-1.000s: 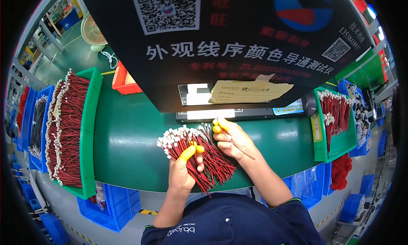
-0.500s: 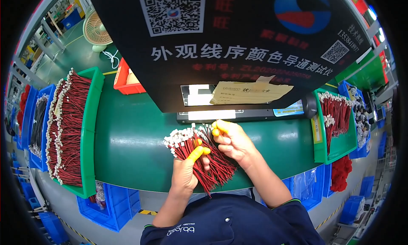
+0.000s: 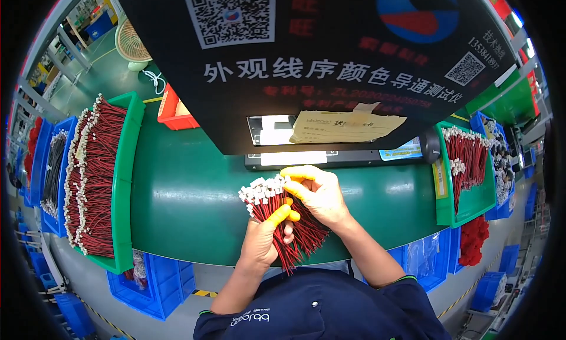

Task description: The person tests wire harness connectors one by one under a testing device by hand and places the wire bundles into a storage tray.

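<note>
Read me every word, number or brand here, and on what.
"外观线序颜色导通测试仪": black panel.
"技术热线": panel's right; number below starts "1353", rest blurred.
"专利号": panel, red; number blurred.
"bbJconn": dark shirt.
"状", "卡": paper card; middle blurred.
Too small or blurred: other red print, card's other lines, blue label, yellow label, shirt's fine print.

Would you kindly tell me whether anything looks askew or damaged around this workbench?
The yellowish card taped to the black machine looks askew: it slants, its edges look uneven, and it appears to overlap the bright opening.
</note>
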A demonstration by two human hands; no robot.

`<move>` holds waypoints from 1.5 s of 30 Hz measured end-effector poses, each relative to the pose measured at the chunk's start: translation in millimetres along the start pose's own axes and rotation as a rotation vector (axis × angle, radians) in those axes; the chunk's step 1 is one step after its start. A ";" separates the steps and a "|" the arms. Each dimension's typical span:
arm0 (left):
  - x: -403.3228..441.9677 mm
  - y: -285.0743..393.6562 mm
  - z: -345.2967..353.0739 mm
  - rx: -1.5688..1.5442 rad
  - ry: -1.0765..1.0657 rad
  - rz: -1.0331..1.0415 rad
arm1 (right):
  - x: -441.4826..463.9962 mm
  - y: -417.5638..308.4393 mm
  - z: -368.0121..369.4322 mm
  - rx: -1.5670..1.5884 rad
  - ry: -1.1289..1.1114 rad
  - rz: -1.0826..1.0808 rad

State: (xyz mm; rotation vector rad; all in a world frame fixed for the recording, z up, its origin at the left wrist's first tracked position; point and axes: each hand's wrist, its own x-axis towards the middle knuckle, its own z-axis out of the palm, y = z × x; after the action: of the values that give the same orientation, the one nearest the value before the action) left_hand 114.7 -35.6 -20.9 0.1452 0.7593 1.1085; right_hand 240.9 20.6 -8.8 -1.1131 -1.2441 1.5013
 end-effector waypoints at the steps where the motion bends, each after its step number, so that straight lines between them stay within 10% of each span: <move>1: 0.2 -0.1 0.2 -0.009 0.007 -0.005 | -0.6 1.5 0.9 0.022 0.006 -0.051; 10: 2.4 0.3 -1.1 -0.118 -0.007 0.033 | -5.0 3.8 2.9 0.137 -0.093 -0.112; 16: -11.4 6.5 -9.2 -0.046 0.028 -0.036 | 12.2 3.6 -17.6 0.766 -0.013 0.510; 24: -21.5 22.6 -33.5 -0.076 0.087 0.131 | 10.4 5.2 -15.9 0.864 0.031 0.551; 28: -19.5 18.7 -27.7 -0.071 0.105 0.160 | 5.5 4.9 -18.4 0.638 0.032 0.479; 30: -18.9 17.1 -25.8 -0.066 0.137 0.170 | -2.3 5.0 -8.5 -0.545 0.144 -0.018; 31: -17.6 15.2 -28.2 -0.032 0.131 0.201 | -7.0 -2.0 -0.5 -0.645 0.208 -0.197; 45: -12.7 0.6 -19.0 -0.078 0.102 0.266 | -14.1 1.4 8.2 -0.985 0.047 -0.100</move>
State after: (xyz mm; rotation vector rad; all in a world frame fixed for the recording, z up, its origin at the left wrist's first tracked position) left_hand 99.6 -50.9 -28.7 0.1265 0.8018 1.4055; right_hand 236.0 5.0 -7.9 -1.6324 -2.0455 0.7322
